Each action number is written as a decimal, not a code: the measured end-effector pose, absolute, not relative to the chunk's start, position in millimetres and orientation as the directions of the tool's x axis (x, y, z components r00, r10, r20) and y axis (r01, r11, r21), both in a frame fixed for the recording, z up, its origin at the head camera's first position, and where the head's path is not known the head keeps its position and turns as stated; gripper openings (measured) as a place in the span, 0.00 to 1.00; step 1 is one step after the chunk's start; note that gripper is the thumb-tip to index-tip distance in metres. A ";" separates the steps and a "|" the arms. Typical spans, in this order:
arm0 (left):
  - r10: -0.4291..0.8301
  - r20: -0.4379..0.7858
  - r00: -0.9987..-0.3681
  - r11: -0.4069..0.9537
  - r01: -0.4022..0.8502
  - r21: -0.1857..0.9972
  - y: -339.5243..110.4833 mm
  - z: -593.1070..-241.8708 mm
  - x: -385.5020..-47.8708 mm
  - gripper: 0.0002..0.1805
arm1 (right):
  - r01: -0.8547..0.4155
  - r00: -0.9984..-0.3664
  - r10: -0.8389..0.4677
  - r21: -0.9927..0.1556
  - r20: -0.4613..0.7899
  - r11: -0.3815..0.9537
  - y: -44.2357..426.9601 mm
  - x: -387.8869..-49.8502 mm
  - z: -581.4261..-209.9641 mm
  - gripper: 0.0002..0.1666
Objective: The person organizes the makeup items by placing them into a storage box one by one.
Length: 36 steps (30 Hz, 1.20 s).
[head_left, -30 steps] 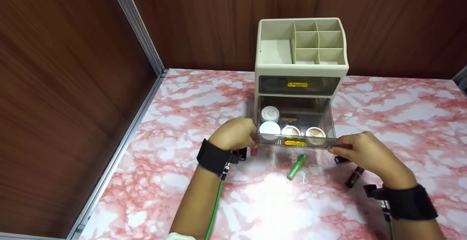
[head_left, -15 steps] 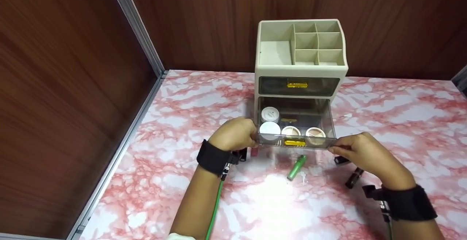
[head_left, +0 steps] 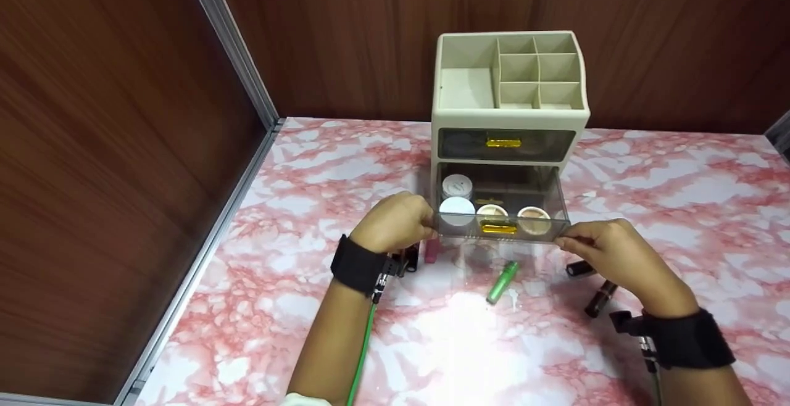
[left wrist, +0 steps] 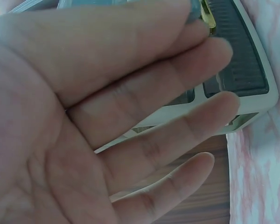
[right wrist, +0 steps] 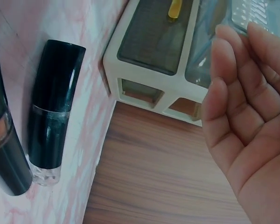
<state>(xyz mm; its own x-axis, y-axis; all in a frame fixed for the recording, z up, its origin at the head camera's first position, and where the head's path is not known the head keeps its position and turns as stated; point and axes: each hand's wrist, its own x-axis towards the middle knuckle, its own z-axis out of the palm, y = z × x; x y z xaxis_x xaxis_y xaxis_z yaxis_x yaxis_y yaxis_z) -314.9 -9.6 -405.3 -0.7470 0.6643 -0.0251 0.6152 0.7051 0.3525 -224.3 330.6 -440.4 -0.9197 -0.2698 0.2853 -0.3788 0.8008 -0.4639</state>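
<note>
Slightly inward, toward the organizer [head_left: 511,118], the drawer [head_left: 523,196] has been shifted since the earlier frame; a push seems under way. Its front corners are pinched by the left hand [head_left: 395,221] and right hand [head_left: 611,245], the drawer lying between them. White jars [head_left: 457,210] are carried inside.

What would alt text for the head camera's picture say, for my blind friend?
A person's left hand and right hand hold the front corners of the open, see-through lower drawer of a cream cosmetics organizer; inside sit four round containers. In front, a green tube lies on a marbled table, with two black tubes near the right hand.
</note>
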 end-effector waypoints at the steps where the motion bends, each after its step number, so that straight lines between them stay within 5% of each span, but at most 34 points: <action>1: 0.664 -0.023 -0.748 0.705 0.614 0.354 -9.6 -405.8 -315.3 0.08 | -0.371 -0.923 -0.262 -0.468 0.283 0.802 330.6 -225.1 -441.1 0.06; 13: 0.642 0.010 -0.767 0.698 0.590 0.405 -9.3 -415.2 -326.8 0.07 | -0.295 -0.948 -0.171 -0.545 0.267 0.785 333.2 -238.3 -449.1 0.09; 25: 0.596 0.208 -0.776 0.662 0.621 0.421 -9.1 -429.1 -339.1 0.10 | -0.315 -0.902 -0.089 -0.506 0.422 0.803 333.9 -255.3 -459.6 0.08; 36: 0.539 0.371 -0.756 0.644 0.654 0.397 -5.8 -446.7 -348.6 0.07 | -0.261 -0.915 -0.020 -0.554 0.402 0.791 333.8 -265.1 -463.0 0.16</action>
<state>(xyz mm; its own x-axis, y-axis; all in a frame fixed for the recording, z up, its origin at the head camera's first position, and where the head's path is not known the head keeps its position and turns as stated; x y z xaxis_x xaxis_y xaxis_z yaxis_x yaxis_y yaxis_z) -348.6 -5.8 -446.7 -0.7563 0.5386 0.3714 0.6538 0.6440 0.3973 -265.1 333.8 -463.0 -0.9153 -0.0203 0.4022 -0.2609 0.7908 -0.5537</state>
